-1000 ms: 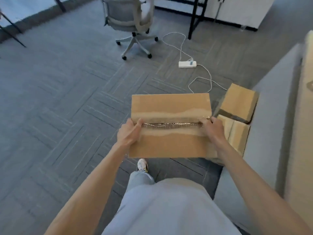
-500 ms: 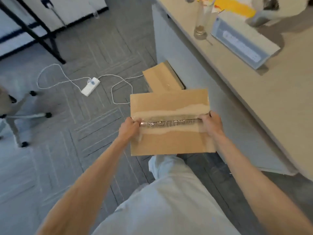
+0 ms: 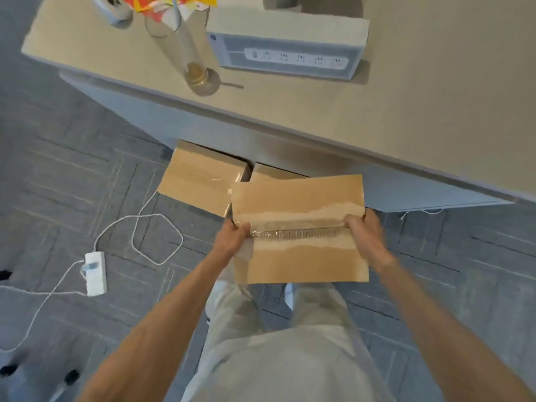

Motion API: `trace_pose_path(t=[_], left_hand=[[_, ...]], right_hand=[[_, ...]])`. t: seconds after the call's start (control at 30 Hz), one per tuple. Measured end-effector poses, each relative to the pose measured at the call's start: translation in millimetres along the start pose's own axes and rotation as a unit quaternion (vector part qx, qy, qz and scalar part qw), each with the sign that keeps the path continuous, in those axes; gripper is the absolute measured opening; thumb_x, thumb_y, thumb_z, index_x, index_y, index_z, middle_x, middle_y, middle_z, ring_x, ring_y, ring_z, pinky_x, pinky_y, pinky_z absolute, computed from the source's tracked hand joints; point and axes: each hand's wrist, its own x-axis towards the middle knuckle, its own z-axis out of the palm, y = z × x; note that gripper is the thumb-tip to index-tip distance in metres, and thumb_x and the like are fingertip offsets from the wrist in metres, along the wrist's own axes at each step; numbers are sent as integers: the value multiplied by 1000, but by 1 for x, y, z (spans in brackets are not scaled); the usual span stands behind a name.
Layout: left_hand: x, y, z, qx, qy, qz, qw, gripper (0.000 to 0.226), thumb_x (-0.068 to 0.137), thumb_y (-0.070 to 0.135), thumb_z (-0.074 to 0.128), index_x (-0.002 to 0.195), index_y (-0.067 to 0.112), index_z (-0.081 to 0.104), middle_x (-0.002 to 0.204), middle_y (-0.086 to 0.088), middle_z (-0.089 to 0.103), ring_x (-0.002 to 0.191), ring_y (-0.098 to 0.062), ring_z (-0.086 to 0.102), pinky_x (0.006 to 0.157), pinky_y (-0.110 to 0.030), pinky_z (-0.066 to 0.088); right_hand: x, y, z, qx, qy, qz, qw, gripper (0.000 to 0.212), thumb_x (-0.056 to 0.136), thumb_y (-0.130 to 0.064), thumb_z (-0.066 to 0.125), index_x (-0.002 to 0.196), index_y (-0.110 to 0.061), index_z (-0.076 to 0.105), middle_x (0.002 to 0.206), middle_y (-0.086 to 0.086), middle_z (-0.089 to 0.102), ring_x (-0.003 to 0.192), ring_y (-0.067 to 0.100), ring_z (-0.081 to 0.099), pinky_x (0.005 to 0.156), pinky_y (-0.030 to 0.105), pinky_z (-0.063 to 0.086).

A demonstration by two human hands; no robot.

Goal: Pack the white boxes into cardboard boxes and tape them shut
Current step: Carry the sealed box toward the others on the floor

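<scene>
I hold a closed cardboard box (image 3: 298, 264) in front of me above the floor, with clear tape running along its middle seam. My left hand (image 3: 232, 237) grips its left end with the thumb on top. Its right end is gripped by my right hand (image 3: 367, 237). Two more taped cardboard boxes lie on the floor against the desk, one (image 3: 200, 177) to the left and one (image 3: 269, 173) half hidden behind the held box. A white box (image 3: 287, 43) printed with a power strip lies on the desk (image 3: 406, 117).
A tall clear glass (image 3: 193, 53), a tape roll (image 3: 116, 8) and bright papers (image 3: 174, 4) are at the desk's far left. A white power strip (image 3: 95, 272) with its looping cable lies on the grey carpet at left. Chair castors (image 3: 8, 369) show at bottom left.
I have turned right with the box in both hands, from facing the chair and open floor to facing the desk. The grip on the box is unchanged.
</scene>
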Motion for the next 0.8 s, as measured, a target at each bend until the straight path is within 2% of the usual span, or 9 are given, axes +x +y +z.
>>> trace_pose_path(t=[0.03, 0.1, 0.2, 0.3, 0.37, 0.53, 0.6, 0.7, 0.8], left_hand=[[10, 6, -3, 8, -13, 11, 1000, 65, 71, 54, 54, 111, 3, 54, 101, -15, 67, 101, -34, 64, 82, -38, 51], [18, 36, -11, 35, -40, 31, 998, 55, 82, 47, 58, 115, 4, 49, 107, -11, 65, 102, -28, 62, 93, -43, 49], [53, 58, -16, 112, -56, 54, 991, 37, 97, 28, 55, 118, -1, 46, 103, -10, 57, 98, -25, 55, 88, -36, 44], [92, 66, -18, 144, -59, 66, 986, 38, 97, 30, 55, 117, 0, 45, 114, -17, 60, 106, -33, 58, 93, -41, 46], [111, 71, -18, 174, -62, 66, 981, 39, 97, 32, 54, 117, 0, 45, 116, -17, 59, 110, -35, 55, 91, -40, 43], [154, 78, -13, 179, -69, 63, 979, 38, 98, 32, 54, 117, 1, 43, 114, -13, 61, 110, -33, 56, 95, -40, 45], [171, 77, -7, 166, -81, 64, 981, 37, 98, 31, 54, 116, 1, 42, 116, -12, 62, 111, -30, 57, 97, -42, 45], [185, 79, 5, 160, -90, 69, 981, 36, 98, 26, 55, 119, 0, 42, 113, -10, 57, 111, -27, 54, 90, -37, 44], [189, 82, 11, 134, -95, 64, 984, 35, 97, 16, 55, 123, 0, 39, 118, -11, 57, 113, -27, 54, 93, -39, 45]], right_hand=[[5, 4, 6, 13, 9, 15, 1000, 25, 74, -25, 58, 96, -15, 51, 86, -1, 58, 79, 19, 56, 58, 31, 37], [16, 7, 20, 48, 35, 45, 997, 23, 74, -24, 59, 94, -14, 53, 82, 0, 57, 74, 19, 55, 58, 32, 37], [34, 15, 43, 93, 69, 62, 991, 23, 77, -19, 61, 97, -10, 56, 81, 0, 59, 71, 17, 56, 60, 31, 40], [54, 23, 65, 116, 84, 61, 988, 8, 73, -16, 61, 80, -13, 58, 68, -2, 58, 63, 17, 55, 57, 28, 40], [66, 23, 76, 138, 95, 75, 983, 4, 76, -13, 60, 80, -14, 59, 70, -1, 59, 65, 18, 56, 58, 27, 41], [104, 26, 97, 156, 87, 79, 981, 12, 77, -17, 61, 89, -16, 57, 79, 1, 59, 75, 22, 57, 65, 32, 44], [115, 29, 101, 165, 86, 80, 979, 25, 74, -21, 61, 97, -12, 58, 85, 6, 62, 78, 25, 59, 68, 37, 47], [129, 33, 103, 152, 67, 59, 984, 39, 70, -23, 60, 106, -8, 57, 91, 6, 59, 81, 22, 56, 68, 35, 44], [137, 33, 102, 143, 28, 49, 988, 30, 66, -23, 61, 93, -14, 52, 83, 2, 52, 75, 18, 50, 67, 33, 37]])
